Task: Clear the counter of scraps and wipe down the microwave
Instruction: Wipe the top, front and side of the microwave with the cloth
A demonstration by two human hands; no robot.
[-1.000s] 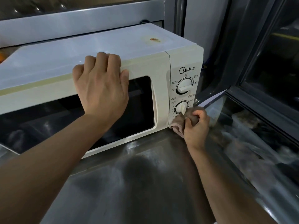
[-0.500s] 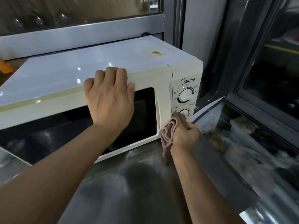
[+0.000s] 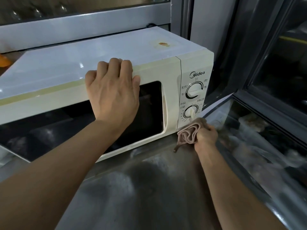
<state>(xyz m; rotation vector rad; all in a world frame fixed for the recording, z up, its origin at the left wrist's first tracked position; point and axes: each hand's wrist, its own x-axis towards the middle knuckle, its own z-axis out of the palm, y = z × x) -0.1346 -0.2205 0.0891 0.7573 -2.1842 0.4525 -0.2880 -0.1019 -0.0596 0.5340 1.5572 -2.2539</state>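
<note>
Steel counter (image 3: 149,196) fills the lower part of my view, dull and streaked, with a dark window frame (image 3: 265,100) along its right side.

My right hand (image 3: 206,135) has its fingers curled tight around a bunched pink cloth (image 3: 189,132). The cloth touches the bottom right corner of the microwave (image 3: 172,67) front, just below the lower dial (image 3: 191,112). A loose strand of the cloth hangs down onto the counter.

My left hand (image 3: 114,92) lies over the top front edge of the microwave. Its fingers bend over the edge onto the top panel, and the palm covers part of the dark door window (image 3: 149,110). It holds nothing else.

I see the microwave standing on the counter, with its right side close to the window frame. The upper dial (image 3: 194,92) sits above the lower one on the control panel, under the brand name.

A brown stain (image 3: 163,44) marks the top panel near its rear right corner. An orange object (image 3: 4,61) shows at the far left edge, behind the microwave; I cannot tell what it is.
</note>
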